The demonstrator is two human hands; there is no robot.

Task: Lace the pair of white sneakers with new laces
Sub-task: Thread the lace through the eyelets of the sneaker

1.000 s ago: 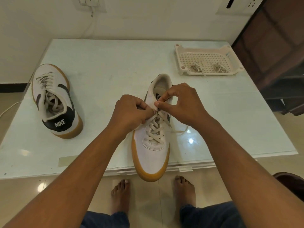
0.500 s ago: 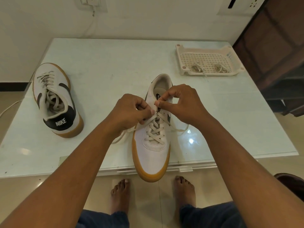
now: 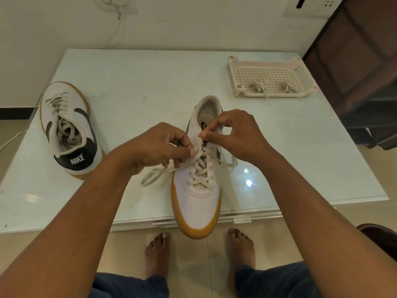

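Observation:
A white sneaker with a gum sole [image 3: 196, 201] lies at the table's front edge, toe toward me and past the edge. A cream lace [image 3: 200, 173] crosses its lower eyelets. My left hand [image 3: 159, 147] pinches the left lace end, whose slack loops onto the table [image 3: 153, 176]. My right hand [image 3: 233, 135] pinches the shoe's upper eyelet edge beside the tongue; the other lace end trails out to the right [image 3: 228, 164]. The second sneaker [image 3: 68, 127], laced, lies at the left with its black heel toward me.
A cream perforated plastic tray [image 3: 270, 75] at the back right holds two bundled laces [image 3: 256, 88]. The glass table [image 3: 139, 87] meets a wall at the back; a dark wooden cabinet [image 3: 356, 61] stands to the right. My bare feet [image 3: 158, 252] are below the table edge.
My left hand has drawn back to the left, pulling lace through so a loop of slack now lies on the table. My right hand stays at the upper eyelets.

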